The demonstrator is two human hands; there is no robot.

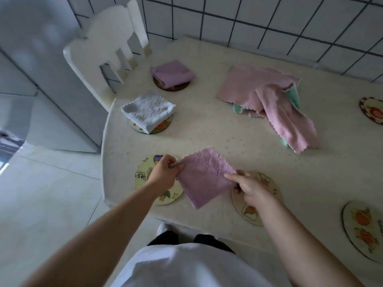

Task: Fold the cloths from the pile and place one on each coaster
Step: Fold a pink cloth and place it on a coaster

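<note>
A folded purple cloth point(204, 177) hangs just above the table's near edge, held between both hands. My left hand point(163, 175) pinches its left corner over a yellow coaster point(143, 175). My right hand point(251, 189) pinches its right edge over a cream coaster point(267, 189). At the back a folded purple cloth point(172, 72) lies on a brown coaster point(172, 87). A folded white cloth point(148, 110) covers a printed coaster point(163, 126). The pile of pink and green cloths point(269, 100) lies unfolded at the middle right.
Two more bare coasters sit at the right: one with orange figures point(364, 228) near the front, one red-rimmed point(372, 112) further back. A white chair point(107, 48) stands at the table's point(207, 131) far left corner. A tiled wall runs behind.
</note>
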